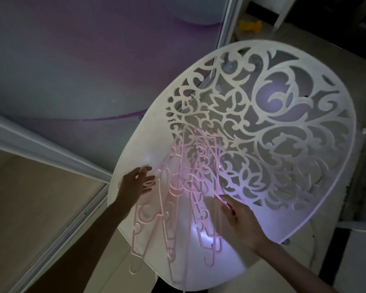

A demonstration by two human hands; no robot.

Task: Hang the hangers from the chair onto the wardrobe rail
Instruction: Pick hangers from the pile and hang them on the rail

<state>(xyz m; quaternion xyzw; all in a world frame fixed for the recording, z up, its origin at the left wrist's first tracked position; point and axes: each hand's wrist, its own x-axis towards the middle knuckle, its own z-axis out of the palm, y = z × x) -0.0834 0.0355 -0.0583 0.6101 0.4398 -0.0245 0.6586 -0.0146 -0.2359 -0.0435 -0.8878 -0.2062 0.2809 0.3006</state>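
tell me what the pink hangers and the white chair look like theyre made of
Pink hangers: probably moulded plastic, thin, glossy where the light hits, with curly ornament cast in. White chair: likely plastic too, a smooth, slightly shiny shell with a scroll pattern cut through its back; painted wood cannot be ruled out.

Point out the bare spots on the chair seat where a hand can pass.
Bare seat lies between the right hand and the chair rim at lower right, and along the solid left edge above the left hand. The middle is crowded with tangled pink hangers, some overhanging the near rim.
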